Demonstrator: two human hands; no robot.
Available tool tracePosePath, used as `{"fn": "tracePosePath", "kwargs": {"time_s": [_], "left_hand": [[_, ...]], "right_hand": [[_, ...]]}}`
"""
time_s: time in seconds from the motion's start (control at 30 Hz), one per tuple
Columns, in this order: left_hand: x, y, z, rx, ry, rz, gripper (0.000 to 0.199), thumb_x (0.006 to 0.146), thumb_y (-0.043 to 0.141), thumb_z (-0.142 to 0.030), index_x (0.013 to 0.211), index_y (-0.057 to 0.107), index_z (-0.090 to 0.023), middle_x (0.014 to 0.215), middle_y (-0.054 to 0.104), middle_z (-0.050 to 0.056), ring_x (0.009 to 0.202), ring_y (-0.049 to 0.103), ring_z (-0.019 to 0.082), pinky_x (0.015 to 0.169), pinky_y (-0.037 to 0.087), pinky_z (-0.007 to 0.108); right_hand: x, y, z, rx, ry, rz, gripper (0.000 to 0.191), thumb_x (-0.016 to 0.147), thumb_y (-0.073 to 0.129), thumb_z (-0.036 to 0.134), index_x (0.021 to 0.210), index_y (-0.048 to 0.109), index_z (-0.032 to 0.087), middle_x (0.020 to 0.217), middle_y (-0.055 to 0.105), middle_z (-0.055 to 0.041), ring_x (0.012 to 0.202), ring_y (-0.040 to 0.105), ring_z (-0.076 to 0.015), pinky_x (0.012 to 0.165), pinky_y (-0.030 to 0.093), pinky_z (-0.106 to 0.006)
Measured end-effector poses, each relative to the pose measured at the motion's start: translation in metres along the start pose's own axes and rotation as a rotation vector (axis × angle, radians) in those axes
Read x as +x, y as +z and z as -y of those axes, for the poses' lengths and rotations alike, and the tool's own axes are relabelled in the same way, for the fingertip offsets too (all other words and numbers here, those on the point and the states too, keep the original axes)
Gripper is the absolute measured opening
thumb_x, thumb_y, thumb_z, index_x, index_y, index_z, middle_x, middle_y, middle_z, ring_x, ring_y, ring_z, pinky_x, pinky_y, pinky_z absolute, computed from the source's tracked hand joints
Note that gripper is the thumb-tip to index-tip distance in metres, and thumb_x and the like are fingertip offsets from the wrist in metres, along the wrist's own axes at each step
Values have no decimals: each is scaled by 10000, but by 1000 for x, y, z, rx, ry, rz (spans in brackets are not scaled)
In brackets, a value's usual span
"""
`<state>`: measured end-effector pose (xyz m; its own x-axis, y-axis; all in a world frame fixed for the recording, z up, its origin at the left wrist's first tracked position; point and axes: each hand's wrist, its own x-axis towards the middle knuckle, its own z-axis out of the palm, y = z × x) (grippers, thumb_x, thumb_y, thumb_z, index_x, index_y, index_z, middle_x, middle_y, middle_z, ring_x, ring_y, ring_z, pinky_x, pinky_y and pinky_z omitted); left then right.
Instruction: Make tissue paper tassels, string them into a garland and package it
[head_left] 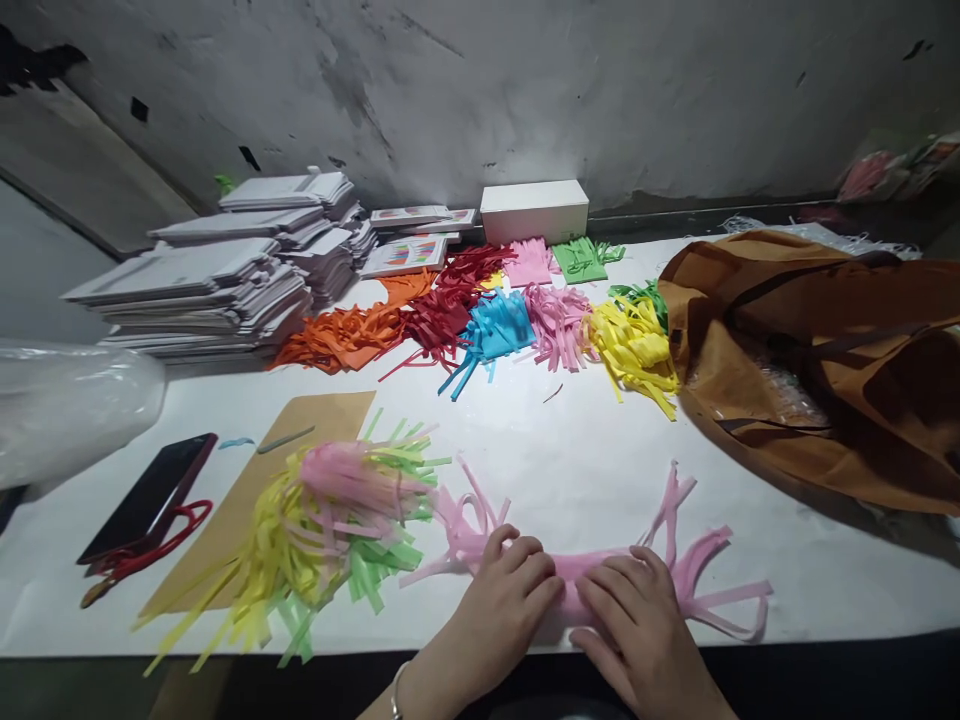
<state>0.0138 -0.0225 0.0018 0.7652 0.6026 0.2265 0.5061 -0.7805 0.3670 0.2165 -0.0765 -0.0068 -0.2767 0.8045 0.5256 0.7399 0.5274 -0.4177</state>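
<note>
At the table's front edge lies a strip of pink fringed tissue paper (pixel 581 568), its cut strands spreading out at both ends. My left hand (pixel 504 600) has its fingers curled over the strip's left part. On the right part, my right hand (pixel 637 622) presses with bent fingers, the thumb low at the near edge. What sits under the fingers is hidden. Left of my hands, tissue tassels in yellow, green and pink (pixel 341 510) lie heaped together, partly over a brown paper sheet (pixel 315 408).
Folded tissue bundles, such as a blue one (pixel 504 325) and a yellow one (pixel 634 345), line the back. A brown fabric bag (pixel 720 300) stands right. Stacked white packets (pixel 217 260), a phone (pixel 154 495) and a plastic-wrapped roll (pixel 75 405) occupy the left. A white box (pixel 534 212) stands by the wall.
</note>
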Motion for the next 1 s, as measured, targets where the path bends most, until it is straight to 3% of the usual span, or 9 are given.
{"fn": "tracePosePath", "kwargs": {"time_s": [0.17,0.27,0.4,0.6,0.73,0.8,0.9,1.0], "left_hand": [[-17,5,-2,-58,-99,-111,190,999,470,-130,990,633,-226,947,704,18,906,558,199,953,323,428],[-19,0,-9,-90,-210,-171,217,979,455,-96,950,628,-222,963,697,17,917,564,208,919,337,422],[-13,-3,-14,-37,-374,-175,237,970,425,-112,843,609,-192,950,653,49,900,559,228,877,359,435],[1,5,-9,147,-555,-93,148,901,540,-132,784,621,-174,935,625,76,893,561,269,856,380,474],[3,7,-6,139,-570,-82,95,886,573,-136,813,620,-173,928,627,74,880,556,268,852,387,479],[1,7,-6,111,-548,-129,82,875,581,-110,837,615,-175,925,626,68,879,551,258,863,385,475],[-2,6,-6,62,-438,-230,104,872,592,-90,854,612,-190,954,625,55,902,542,238,920,369,480],[-6,5,-7,10,-300,-242,70,903,608,-157,855,614,-208,981,631,41,958,530,237,1026,307,528]], "right_hand": [[-18,1,-8,-95,-15,47,217,974,480,97,1072,641,203,971,716,-26,959,631,-192,1052,304,-433],[-26,2,-11,-108,79,55,195,978,480,113,1043,633,217,976,689,-37,952,609,-198,1010,314,-444],[-17,4,-11,-149,266,59,192,994,470,178,860,599,223,936,635,-41,930,566,-218,943,324,-466],[3,9,-16,-335,327,95,204,982,506,241,788,562,210,815,590,-43,806,539,-226,823,358,-450],[7,5,-12,-323,212,-47,84,976,540,215,979,623,207,946,651,-66,904,582,-226,934,348,-485],[6,6,-7,-226,100,-21,121,980,532,172,1025,636,217,956,671,-47,956,591,-215,1007,317,-489],[6,10,0,-110,35,77,231,993,452,93,933,640,214,825,663,-2,887,592,-175,1014,308,-453],[8,12,1,-57,70,79,263,999,432,104,859,630,206,756,626,10,798,562,-158,969,322,-425]]}}
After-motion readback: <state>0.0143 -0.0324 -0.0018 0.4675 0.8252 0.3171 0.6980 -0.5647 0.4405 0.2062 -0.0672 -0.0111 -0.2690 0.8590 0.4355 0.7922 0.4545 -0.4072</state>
